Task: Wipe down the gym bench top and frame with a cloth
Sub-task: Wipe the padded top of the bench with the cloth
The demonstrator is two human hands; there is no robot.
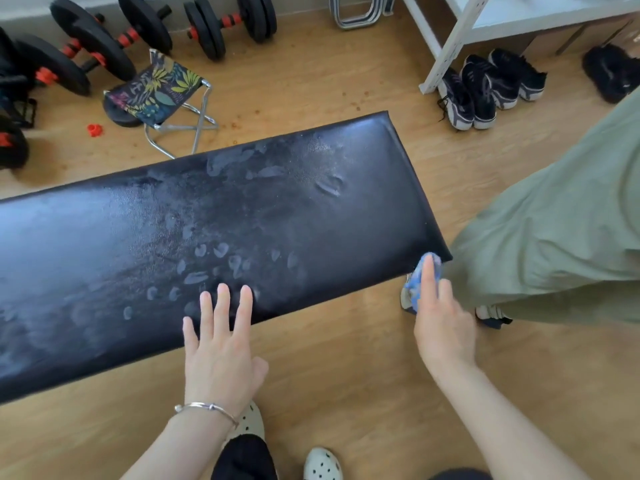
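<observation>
Wooden floor (pixel 329 358) was seen across the whole view, from above. A long black padded bench (pixel 242 209) was laid slantwise over it, running from the left edge to a squared end at the right. Its top was filmed with pale dust, and finger marks and smears were noted along the near side and the middle. The frame beneath was hidden by the pad.

At the right, a green trouser leg (pixel 554 220) of a second person was seen just beside the bench end. A white shelf unit (pixel 453 39) was noted at the upper right, with dark shoes (pixel 485 88) lined up at its foot. Black dumbbells (pixel 225 22) with red collars were ranged along the far wall, and a small folding stool (pixel 162 88) with a leaf-print seat was set near them.

The left hand (pixel 221 351) was spread flat, fingers straight and apart, with the fingertips resting on the near edge of the pad. The right hand (pixel 443 327) was held at the near right corner of the bench. There a bunched blue cloth (pixel 420 275) was gripped, the forefinger laid straight over it, and the cloth was pressed against the corner.

White clogs (pixel 322 464) were seen at the bottom edge. A thin bracelet (pixel 207 408) was worn on the left wrist.
</observation>
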